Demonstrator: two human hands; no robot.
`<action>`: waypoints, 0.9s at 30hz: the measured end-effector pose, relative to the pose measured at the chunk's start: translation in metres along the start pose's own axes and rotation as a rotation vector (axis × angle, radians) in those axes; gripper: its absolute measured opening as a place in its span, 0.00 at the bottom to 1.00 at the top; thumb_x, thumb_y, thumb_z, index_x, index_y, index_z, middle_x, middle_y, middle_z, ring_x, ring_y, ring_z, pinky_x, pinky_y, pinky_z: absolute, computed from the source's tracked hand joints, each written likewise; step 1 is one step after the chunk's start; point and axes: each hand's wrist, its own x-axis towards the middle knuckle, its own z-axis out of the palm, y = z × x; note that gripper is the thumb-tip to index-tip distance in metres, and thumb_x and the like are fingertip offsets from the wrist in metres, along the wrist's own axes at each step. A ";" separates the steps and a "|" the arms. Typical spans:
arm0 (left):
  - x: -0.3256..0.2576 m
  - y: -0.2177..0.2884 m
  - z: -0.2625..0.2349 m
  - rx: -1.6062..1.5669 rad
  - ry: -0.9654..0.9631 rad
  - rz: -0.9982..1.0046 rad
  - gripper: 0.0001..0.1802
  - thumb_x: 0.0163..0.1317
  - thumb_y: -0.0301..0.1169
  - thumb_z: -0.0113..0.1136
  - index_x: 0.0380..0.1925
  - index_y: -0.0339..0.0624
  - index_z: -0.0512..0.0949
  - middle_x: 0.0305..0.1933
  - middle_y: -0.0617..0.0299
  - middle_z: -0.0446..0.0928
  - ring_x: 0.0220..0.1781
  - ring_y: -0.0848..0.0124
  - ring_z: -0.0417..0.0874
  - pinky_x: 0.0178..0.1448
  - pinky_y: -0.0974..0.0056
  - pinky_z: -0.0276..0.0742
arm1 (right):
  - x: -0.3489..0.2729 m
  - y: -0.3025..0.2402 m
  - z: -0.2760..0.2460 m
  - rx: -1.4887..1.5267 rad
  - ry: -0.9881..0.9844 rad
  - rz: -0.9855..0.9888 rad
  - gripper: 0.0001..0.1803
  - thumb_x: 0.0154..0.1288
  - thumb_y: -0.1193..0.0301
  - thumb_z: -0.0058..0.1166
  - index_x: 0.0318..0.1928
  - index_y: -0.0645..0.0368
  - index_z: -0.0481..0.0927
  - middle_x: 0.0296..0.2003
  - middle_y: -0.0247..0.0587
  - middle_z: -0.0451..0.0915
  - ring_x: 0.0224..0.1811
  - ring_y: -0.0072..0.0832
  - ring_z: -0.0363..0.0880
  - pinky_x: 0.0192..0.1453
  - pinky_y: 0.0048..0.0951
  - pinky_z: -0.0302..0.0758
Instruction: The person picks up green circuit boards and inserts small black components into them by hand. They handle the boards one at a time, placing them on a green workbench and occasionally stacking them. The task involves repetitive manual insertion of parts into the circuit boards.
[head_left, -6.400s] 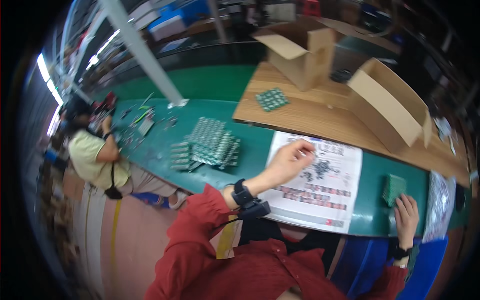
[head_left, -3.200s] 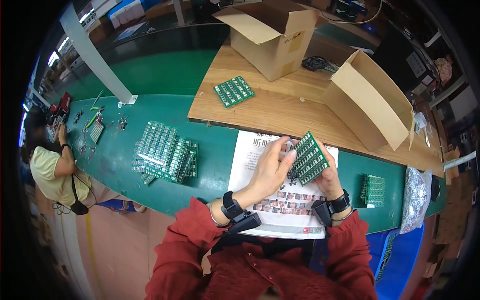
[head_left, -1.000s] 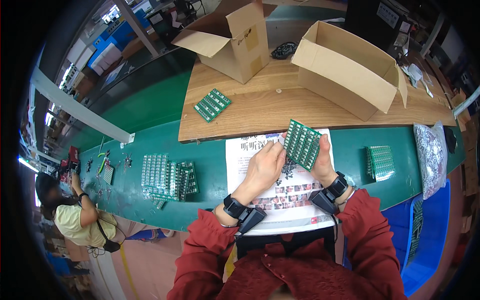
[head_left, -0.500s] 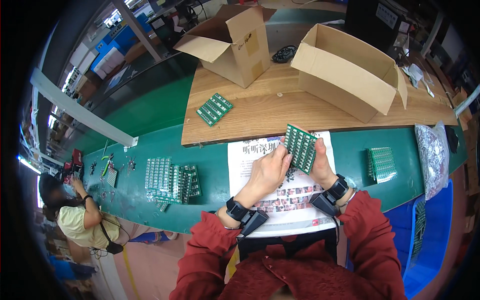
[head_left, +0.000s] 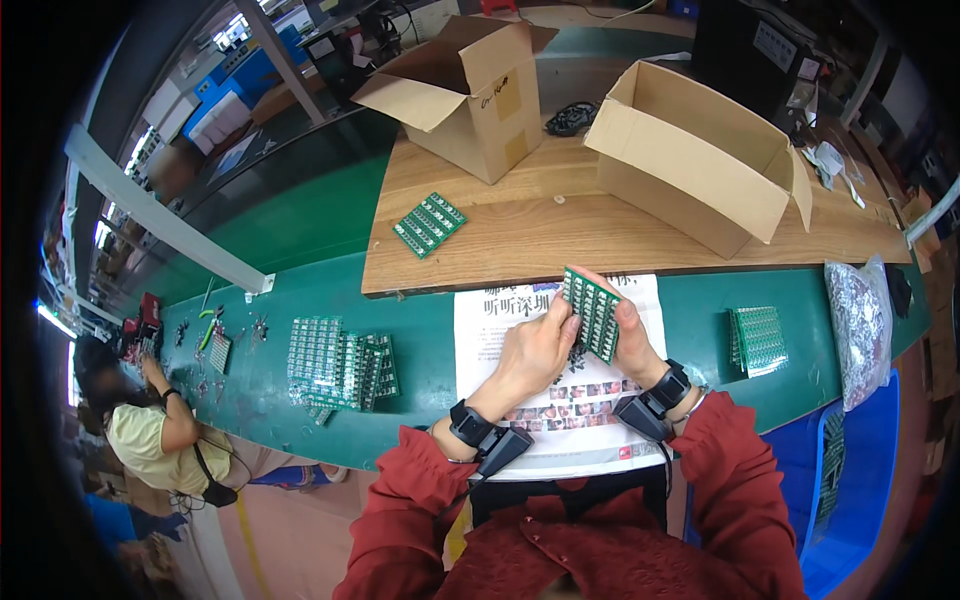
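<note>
A green circuit board panel [head_left: 592, 314] with rows of small pale parts is held up, tilted, above a newspaper [head_left: 490, 335]. My right hand [head_left: 636, 350] grips it from the right, thumb at its edge and fingers mostly behind it. My left hand [head_left: 538, 352] is closed at the panel's left edge, thumb against it; its fingertips are partly hidden. Small dark pieces [head_left: 574, 366] lie on the newspaper beneath the panel. Stacked circuit panels [head_left: 325, 362] rest on the green table to my left, and a smaller stack [head_left: 762, 340] stands to my right.
A raised wooden board [head_left: 540, 225] at the back bears two open cardboard boxes [head_left: 510, 120] [head_left: 680, 170] and a single circuit panel [head_left: 430, 225]. At right are a filled plastic bag [head_left: 862, 330] and a blue bin [head_left: 870, 490]. A co-worker [head_left: 150, 440] sits far left.
The panel and both hands have dropped slightly and shifted a little left in view. The panel is turned more steeply. Both hands stay on it.
</note>
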 end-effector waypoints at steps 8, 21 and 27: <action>-0.004 -0.008 0.004 -0.218 0.120 0.029 0.06 0.67 0.30 0.48 0.37 0.40 0.67 0.21 0.50 0.75 0.24 0.52 0.79 0.28 0.57 0.72 | -0.001 -0.001 0.000 0.130 0.020 0.057 0.49 0.61 0.34 0.41 0.65 0.67 0.58 0.53 0.43 0.72 0.54 0.25 0.71 0.60 0.25 0.67; -0.002 -0.005 0.003 -0.311 0.130 0.027 0.06 0.66 0.30 0.49 0.35 0.40 0.66 0.21 0.48 0.75 0.24 0.47 0.78 0.26 0.52 0.70 | 0.000 -0.002 0.001 0.024 -0.003 0.067 0.52 0.57 0.32 0.43 0.64 0.67 0.60 0.52 0.43 0.73 0.52 0.23 0.73 0.55 0.22 0.70; -0.002 -0.004 0.001 -0.336 0.113 -0.052 0.04 0.66 0.27 0.48 0.34 0.38 0.67 0.20 0.52 0.72 0.20 0.61 0.76 0.26 0.61 0.69 | 0.000 0.000 -0.001 -0.152 -0.060 0.040 0.53 0.57 0.31 0.41 0.64 0.67 0.60 0.54 0.44 0.71 0.56 0.26 0.69 0.59 0.25 0.65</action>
